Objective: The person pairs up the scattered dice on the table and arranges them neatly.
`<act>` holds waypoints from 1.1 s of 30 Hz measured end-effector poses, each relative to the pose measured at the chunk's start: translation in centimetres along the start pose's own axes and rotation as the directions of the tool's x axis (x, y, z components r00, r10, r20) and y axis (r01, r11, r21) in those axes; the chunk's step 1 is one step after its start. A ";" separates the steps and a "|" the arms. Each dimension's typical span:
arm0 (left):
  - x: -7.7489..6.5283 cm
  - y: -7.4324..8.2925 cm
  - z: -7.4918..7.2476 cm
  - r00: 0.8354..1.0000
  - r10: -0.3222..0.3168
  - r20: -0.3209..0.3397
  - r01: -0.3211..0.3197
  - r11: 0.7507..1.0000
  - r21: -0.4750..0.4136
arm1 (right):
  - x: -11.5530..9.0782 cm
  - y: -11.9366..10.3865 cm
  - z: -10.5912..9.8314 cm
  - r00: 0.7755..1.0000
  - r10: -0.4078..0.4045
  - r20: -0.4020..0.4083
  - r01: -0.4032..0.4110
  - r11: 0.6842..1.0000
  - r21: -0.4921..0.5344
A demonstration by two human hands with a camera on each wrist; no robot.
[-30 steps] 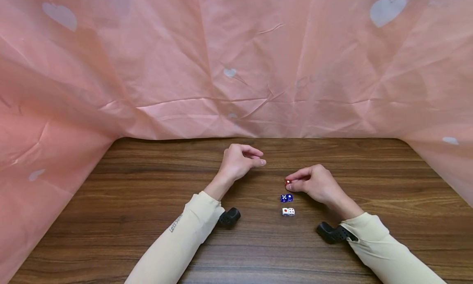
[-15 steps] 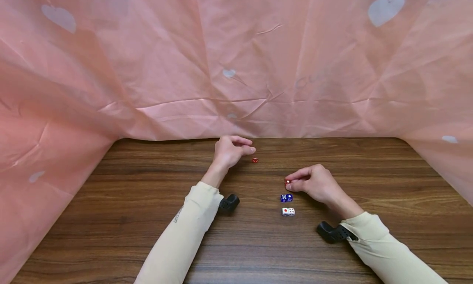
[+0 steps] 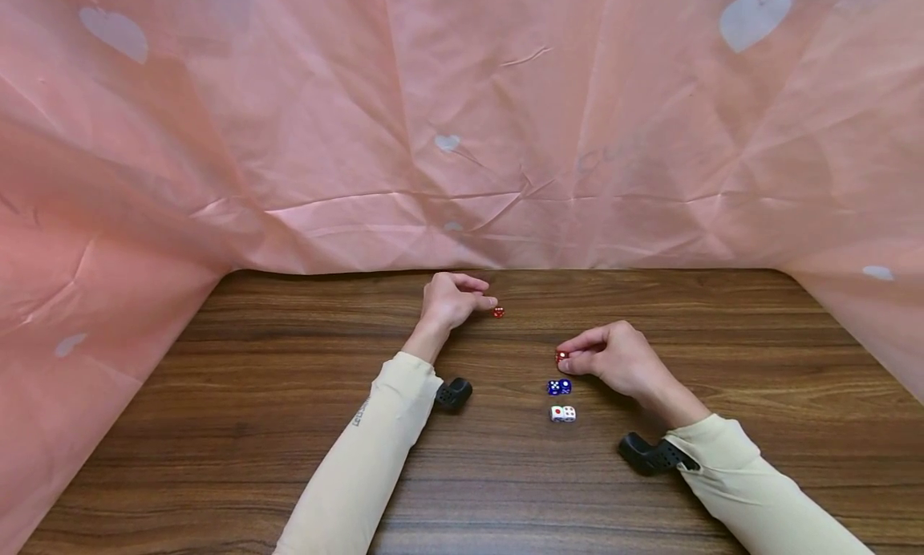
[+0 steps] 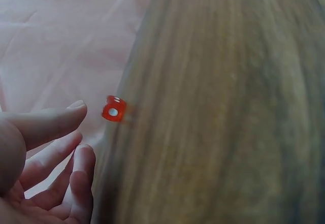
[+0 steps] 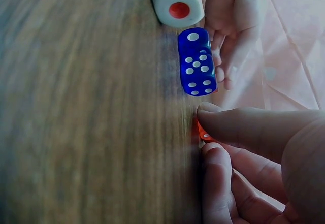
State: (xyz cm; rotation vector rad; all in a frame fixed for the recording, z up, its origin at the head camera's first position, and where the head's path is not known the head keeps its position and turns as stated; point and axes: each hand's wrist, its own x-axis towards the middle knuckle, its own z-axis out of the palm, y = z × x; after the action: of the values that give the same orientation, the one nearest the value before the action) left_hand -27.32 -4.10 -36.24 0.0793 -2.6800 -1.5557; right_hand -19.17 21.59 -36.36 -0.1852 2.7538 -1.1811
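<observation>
Toward the back of the table, my left hand (image 3: 449, 300) hovers beside a red die (image 3: 498, 312). In the left wrist view a gap shows between the thumb (image 4: 56, 125) and that die (image 4: 114, 109), and the fingers are spread apart from the thumb. My right hand (image 3: 624, 361) pinches a second red die (image 3: 562, 355) between thumb and fingertips at the table top; the fingers hide most of it in the right wrist view. Just in front of it lies a pair of blue dice (image 3: 559, 387), side by side. Nearer still sits a pair of white dice (image 3: 563, 414), also touching.
The brown wooden table (image 3: 253, 427) ends at a pink curtain (image 3: 447, 218) along the back and both sides. Each wrist wears a black camera mount, the left mount (image 3: 455, 394) close to the table's middle and the right mount (image 3: 653, 455) nearer the front.
My left hand has moved back and left, bringing the far red die into view, then dipped slightly toward it. My right hand keeps its pinch in the same spot.
</observation>
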 end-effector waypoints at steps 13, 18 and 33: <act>-0.1 -0.2 0.5 0.999 -0.008 0.032 0.006 0.998 0.067 | 0.0 -0.1 0.0 1.000 0.007 0.001 -0.007 1.000 0.005; -0.1 -0.2 0.5 0.999 -0.008 0.043 0.005 0.998 0.068 | -0.1 -0.2 0.0 1.000 0.004 0.006 -0.004 1.000 0.010; -0.1 -0.3 0.8 0.996 0.042 0.079 -0.051 0.991 0.125 | -0.1 -0.2 0.0 1.000 0.010 0.010 -0.010 0.999 0.034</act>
State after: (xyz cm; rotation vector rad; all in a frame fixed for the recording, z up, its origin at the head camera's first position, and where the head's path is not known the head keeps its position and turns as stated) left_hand -27.22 -3.54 -36.96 -0.0386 -2.8156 -1.4018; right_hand -19.07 21.49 -36.21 -0.1722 2.7214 -1.2202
